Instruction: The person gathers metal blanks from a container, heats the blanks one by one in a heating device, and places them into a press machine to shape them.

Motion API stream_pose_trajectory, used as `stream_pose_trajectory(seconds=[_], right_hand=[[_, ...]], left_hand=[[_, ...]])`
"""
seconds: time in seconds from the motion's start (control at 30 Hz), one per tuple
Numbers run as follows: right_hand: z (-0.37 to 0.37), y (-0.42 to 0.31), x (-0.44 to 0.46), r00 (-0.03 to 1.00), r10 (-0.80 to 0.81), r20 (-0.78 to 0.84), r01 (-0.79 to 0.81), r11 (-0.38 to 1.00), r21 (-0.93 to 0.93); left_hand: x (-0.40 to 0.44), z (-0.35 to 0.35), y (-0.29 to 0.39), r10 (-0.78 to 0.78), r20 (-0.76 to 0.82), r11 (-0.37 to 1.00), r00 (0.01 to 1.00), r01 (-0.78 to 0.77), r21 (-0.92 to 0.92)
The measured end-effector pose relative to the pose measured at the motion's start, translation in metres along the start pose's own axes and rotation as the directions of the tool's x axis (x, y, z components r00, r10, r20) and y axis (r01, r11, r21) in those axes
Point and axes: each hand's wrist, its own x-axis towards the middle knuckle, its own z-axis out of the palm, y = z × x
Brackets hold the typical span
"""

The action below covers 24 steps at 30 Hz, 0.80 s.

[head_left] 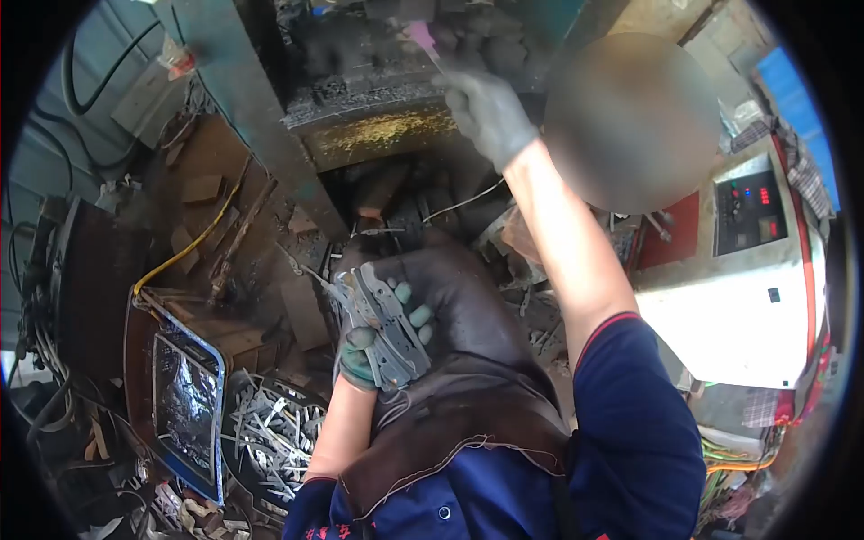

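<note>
My left hand (360, 346), in a grey-green glove, is closed around a stack of flat grey metal plates (387, 328) with small holes and slots, held above my lap. My right hand (490, 117), in a grey glove, stretches forward to the machine opening. Its fingers pinch a thin strip with a bright pink-purple end (420, 38), blurred and pointing into the dark machine bed (360, 81). Whether the pink end is part of a tool or a glowing workpiece I cannot tell.
A green machine post (243, 90) rises at left. A bin of metal offcuts (274, 432) stands low left, beside a blue-edged frame (189, 414). At right is a white control box (738, 306) with a lit display (751, 207). A brown apron (450, 414) covers my lap.
</note>
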Motion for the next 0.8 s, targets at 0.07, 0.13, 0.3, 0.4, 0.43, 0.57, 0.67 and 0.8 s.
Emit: stream_pose_trajectory(seconds=[0.07, 0.13, 0.3, 0.4, 0.43, 0.57, 0.67, 0.8], right_hand=[[0.013, -0.006, 0.030, 0.997, 0.063, -0.037, -0.063, 0.998, -0.009], [0.021, -0.011, 0.045, 0.993, 0.112, -0.043, -0.113, 0.993, -0.028], [0.026, -0.009, 0.071, 0.987, 0.153, -0.042, -0.155, 0.987, -0.047], [0.024, -0.008, 0.075, 0.985, 0.170, -0.012, -0.171, 0.985, -0.024], [0.024, -0.008, 0.075, 0.985, 0.170, -0.011, -0.170, 0.985, -0.024], [0.024, -0.013, 0.054, 0.993, 0.116, 0.030, -0.116, 0.993, 0.004], [0.006, 0.009, 0.014, 0.965, 0.150, 0.214, -0.154, 0.988, -0.001], [0.010, 0.065, -0.074, 0.805, 0.440, 0.399, -0.209, 0.839, -0.503]], left_hand=[[-0.002, -0.005, 0.003, -0.004, -0.005, 1.000, 1.000, 0.004, -0.015], [-0.003, -0.008, 0.004, -0.010, 0.006, 1.000, 1.000, 0.010, -0.007], [-0.003, -0.006, 0.005, -0.004, -0.003, 1.000, 1.000, 0.004, -0.009], [-0.004, -0.007, 0.004, -0.012, -0.010, 1.000, 1.000, 0.012, -0.007], [-0.004, -0.007, 0.004, -0.014, -0.024, 1.000, 1.000, 0.014, 0.000], [-0.002, -0.006, 0.004, 0.005, -0.005, 1.000, 1.000, -0.005, 0.004], [-0.006, -0.007, 0.005, -0.007, -0.079, 0.998, 0.997, 0.002, -0.061], [0.002, -0.009, 0.004, -0.019, 0.059, 1.000, 0.998, 0.018, 0.014]])
